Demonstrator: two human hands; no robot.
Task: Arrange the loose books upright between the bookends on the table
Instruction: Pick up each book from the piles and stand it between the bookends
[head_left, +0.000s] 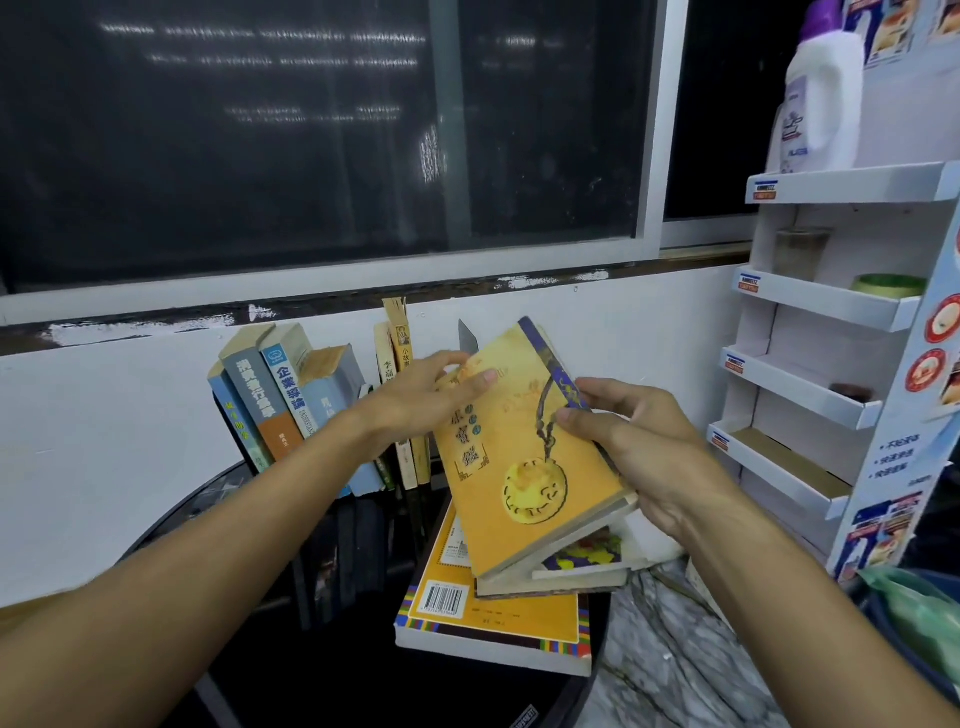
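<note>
- Right hand (639, 441) has a proper grip on the right edge of a yellow book (519, 467). The thumb is on the front cover by the blue strip and the fingers are wrapped round the back.
- Left hand (426, 395) pinches the top left corner of the same book, thumb on the cover and fingers curled over the top edge.
- So the yellow book is up in the air between both hands, cover facing the camera and tilted with its top leaning away and to the right. It's not in the row yet.
- Right under it is a messy stack of books (493, 613) lying flat. The big one at the bottom has a barcode showing, and a couple of thinner ones sit crooked on top.
- The stack sits on a round dark counter (363, 686) with a shiny top, close to its right side. Marble-looking floor (670, 654) is off to the right.
- Behind the left hand there's a row of standing books (291, 400), all leaning left. A few thin books (400, 358) stand straighter just right of them.
- A grey metal bookend (467, 338) pokes up behind the yellow book's top corner, mostly hidden by it.
- On the far right is a white cardboard shelf rack (810, 306) with a white bottle (826, 104) on the top tier and a green tape roll (888, 285) one tier lower.
- At the back there's a white wall (104, 441) with a big dark window (311, 130) above it.
</note>
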